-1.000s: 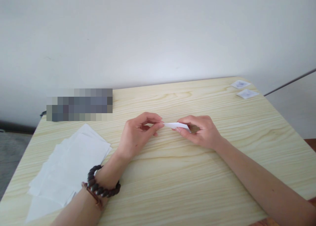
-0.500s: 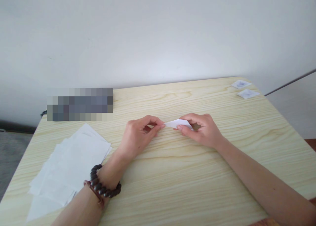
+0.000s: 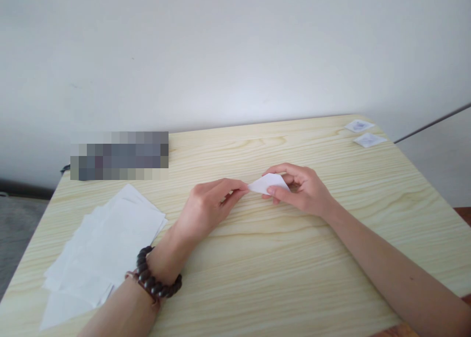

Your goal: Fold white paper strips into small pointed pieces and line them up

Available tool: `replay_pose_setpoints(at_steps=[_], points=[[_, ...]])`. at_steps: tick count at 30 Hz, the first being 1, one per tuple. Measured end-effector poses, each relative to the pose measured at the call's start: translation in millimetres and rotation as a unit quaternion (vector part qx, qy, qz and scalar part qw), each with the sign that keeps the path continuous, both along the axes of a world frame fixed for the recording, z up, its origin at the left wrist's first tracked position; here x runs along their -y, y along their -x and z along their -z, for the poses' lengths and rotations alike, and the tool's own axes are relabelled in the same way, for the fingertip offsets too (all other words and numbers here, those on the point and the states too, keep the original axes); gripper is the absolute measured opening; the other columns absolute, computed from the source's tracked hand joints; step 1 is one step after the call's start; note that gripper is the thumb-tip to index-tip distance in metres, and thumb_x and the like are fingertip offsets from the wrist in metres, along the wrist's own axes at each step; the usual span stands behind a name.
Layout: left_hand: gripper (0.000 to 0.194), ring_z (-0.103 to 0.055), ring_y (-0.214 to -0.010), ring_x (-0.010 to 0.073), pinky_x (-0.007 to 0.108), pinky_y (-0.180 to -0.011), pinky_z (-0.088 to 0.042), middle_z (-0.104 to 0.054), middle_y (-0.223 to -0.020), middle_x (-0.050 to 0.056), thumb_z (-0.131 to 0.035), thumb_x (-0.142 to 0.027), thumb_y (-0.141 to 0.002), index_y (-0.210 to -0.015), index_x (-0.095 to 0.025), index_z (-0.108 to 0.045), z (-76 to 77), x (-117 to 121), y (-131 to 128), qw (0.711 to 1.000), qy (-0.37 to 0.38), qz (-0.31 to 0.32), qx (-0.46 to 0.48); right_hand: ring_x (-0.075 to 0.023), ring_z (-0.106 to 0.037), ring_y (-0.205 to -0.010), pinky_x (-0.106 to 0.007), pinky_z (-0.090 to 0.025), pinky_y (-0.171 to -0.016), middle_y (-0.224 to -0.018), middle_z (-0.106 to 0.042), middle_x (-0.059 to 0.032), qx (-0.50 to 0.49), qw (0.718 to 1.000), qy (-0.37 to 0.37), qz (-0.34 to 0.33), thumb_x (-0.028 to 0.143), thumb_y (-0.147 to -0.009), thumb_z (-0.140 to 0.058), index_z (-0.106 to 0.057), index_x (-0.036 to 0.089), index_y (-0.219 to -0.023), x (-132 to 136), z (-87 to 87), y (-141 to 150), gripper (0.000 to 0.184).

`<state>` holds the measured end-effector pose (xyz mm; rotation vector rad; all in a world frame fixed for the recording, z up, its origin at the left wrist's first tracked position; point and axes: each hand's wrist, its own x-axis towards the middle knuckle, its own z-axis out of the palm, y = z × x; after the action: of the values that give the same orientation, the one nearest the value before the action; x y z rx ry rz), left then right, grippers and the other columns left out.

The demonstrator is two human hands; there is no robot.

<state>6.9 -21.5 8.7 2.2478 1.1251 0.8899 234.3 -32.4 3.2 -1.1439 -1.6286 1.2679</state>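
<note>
Between my two hands, just above the middle of the table, is a small folded piece of white paper (image 3: 270, 182) with a pointed left end. My left hand (image 3: 211, 204) pinches that tip between thumb and fingers. At the wider right end, my right hand (image 3: 301, 187) grips the paper, thumb on the near face and fingers behind it. Parts of the right fingers are hidden by the paper. A dark bead bracelet (image 3: 152, 280) circles my left wrist.
Loose white sheets (image 3: 110, 244) lie fanned on the left of the wooden table (image 3: 257, 278). Two folded paper diamonds (image 3: 369, 140) rest at the far right corner. A pixelated dark object (image 3: 121, 155) sits at the back left, and a white wall (image 3: 235, 47) rises behind.
The folded paper has tilted so more of its face shows. My right fingers have lifted slightly along its upper edge, and my left hand has shifted slightly right, still pinching the tip.
</note>
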Motion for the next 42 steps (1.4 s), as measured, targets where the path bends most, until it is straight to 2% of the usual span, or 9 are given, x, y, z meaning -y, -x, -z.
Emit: replay_pose_setpoints(at_steps=[3,5,7,10,14,19,28,37,42], points=[[0.016,-0.068,-0.069,0.0114,0.019,-0.066,-0.054,-0.076,-0.086,0.002,-0.059,-0.028,-0.088,-0.088,-0.021,-0.073,-2.5,-0.3,-0.1,1.0,-0.008,0.017,0.015,-0.0173,-0.072,-0.064,-0.023,-0.057,-0.052,-0.078,-0.076,-0.0051,-0.007,1.0,0.004,0.0,0.023,-0.081,-0.068,-0.061,0.017,-0.108,-0.4,0.9,-0.5,0.028],[0.014,-0.069,-0.07,0.0122,0.018,-0.064,-0.054,-0.076,-0.086,0.002,-0.062,-0.028,-0.086,-0.087,-0.02,-0.073,-4.6,-0.9,-1.1,0.998,0.031,0.014,0.045,-0.0161,-0.072,-0.063,-0.022,-0.057,-0.052,-0.078,-0.076,-0.0049,-0.005,1.0,-0.004,0.002,0.022,-0.081,-0.067,-0.06,0.017,-0.108,-0.3,1.6,-0.6,0.028],[0.016,-0.07,-0.071,0.0138,0.019,-0.06,-0.055,-0.076,-0.085,0.004,-0.064,-0.03,-0.085,-0.088,-0.018,-0.073,-6.4,-1.8,-2.3,0.988,0.116,0.0,0.098,-0.0152,-0.071,-0.062,-0.022,-0.056,-0.052,-0.079,-0.076,-0.005,0.003,1.0,-0.024,0.003,0.023,-0.082,-0.067,-0.061,0.018,-0.108,0.0,2.2,-0.7,0.027],[0.028,-0.072,-0.07,0.0175,0.021,-0.052,-0.056,-0.075,-0.086,0.007,-0.06,-0.039,-0.086,-0.097,-0.014,-0.069,-8.2,-4.3,-2.9,0.944,0.27,-0.005,0.191,-0.0139,-0.068,-0.06,-0.021,-0.054,-0.051,-0.079,-0.075,-0.0046,0.031,0.997,-0.069,0.0,0.024,-0.083,-0.065,-0.064,0.018,-0.105,0.3,2.5,-1.1,0.023],[0.032,-0.07,-0.06,0.0166,0.02,-0.044,-0.053,-0.075,-0.077,0.007,-0.061,-0.046,-0.084,-0.088,-0.014,-0.069,-10.5,-9.3,-0.3,0.904,0.38,0.03,0.193,-0.0117,-0.064,-0.057,-0.02,-0.049,-0.048,-0.077,-0.074,-0.0031,0.062,0.991,-0.122,-0.005,0.023,-0.084,-0.064,-0.068,0.019,-0.1,-0.1,2.9,-2.3,0.017],[0.03,-0.064,-0.048,0.0124,0.02,-0.044,-0.053,-0.075,-0.07,0.005,-0.065,-0.045,-0.08,-0.081,-0.016,-0.072,-13.9,-12.9,1.7,0.897,0.401,0.056,0.181,-0.0094,-0.059,-0.053,-0.018,-0.044,-0.045,-0.076,-0.073,-0.0013,0.076,0.986,-0.151,-0.007,0.023,-0.083,-0.064,-0.069,0.021,-0.097,-0.2,3.7,-2.5,0.015],[0.019,-0.065,-0.053,0.0123,0.018,-0.045,-0.051,-0.074,-0.067,0.004,-0.073,-0.036,-0.075,-0.076,-0.017,-0.074,-13.3,-11.9,0.7,0.887,0.424,0.043,0.18,-0.0084,-0.056,-0.05,-0.018,-0.041,-0.044,-0.071,-0.071,0.0001,0.138,0.97,-0.2,0.025,0.025,-0.08,-0.066,-0.068,0.019,-0.087,1.6,0.5,2.9,0.009],[0.022,-0.058,-0.049,0.0089,0.017,-0.045,-0.048,-0.074,-0.07,0.002,-0.063,-0.036,-0.082,-0.078,-0.017,-0.074,-14.5,-10.8,-0.2,0.912,0.393,0.067,0.094,-0.0071,-0.059,-0.053,-0.017,-0.042,-0.046,-0.078,-0.073,0.0015,0.157,0.958,-0.239,0.034,0.024,-0.08,-0.068,-0.067,0.021,-0.088,1.5,0.3,3.9,0.009],[0.027,-0.052,-0.048,0.0067,0.015,-0.045,-0.041,-0.071,-0.067,0.001,-0.06,-0.038,-0.084,-0.083,-0.016,-0.074,-13.0,-7.5,-1.9,0.923,0.377,0.061,0.042,-0.0086,-0.065,-0.061,-0.017,-0.047,-0.056,-0.082,-0.074,0.0011,0.176,0.945,-0.273,0.042,0.03,-0.077,-0.073,-0.066,0.019,-0.09,2.7,1.9,6.9,0.019]])
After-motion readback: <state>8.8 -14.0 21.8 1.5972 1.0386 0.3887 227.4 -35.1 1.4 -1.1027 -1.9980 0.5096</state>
